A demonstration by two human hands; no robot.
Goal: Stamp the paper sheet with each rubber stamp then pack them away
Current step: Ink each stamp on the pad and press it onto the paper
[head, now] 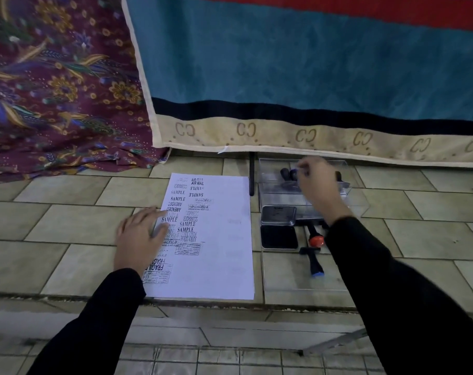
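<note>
A white paper sheet (219, 239) covered with black stamp prints lies on the tiled ledge. My left hand (139, 235) rests flat on its left edge, fingers spread. My right hand (317, 182) is over a clear plastic box (267, 169) at the back right, fingers pinched on a dark-handled stamp with a blue tip (294, 173), beside another dark stamp (284, 174) in the box. An open ink pad (279, 235) lies right of the paper. A red-capped stamp (316, 236) and a blue-tipped stamp (314, 262) lie next to it.
A clear lid or tray (292, 277) lies under the loose stamps. A black rod (251, 174) stands behind the paper. Hanging cloths, blue (284, 63) and maroon floral (56, 77), close off the back. The ledge's front edge (175, 301) drops to a lower tiled floor.
</note>
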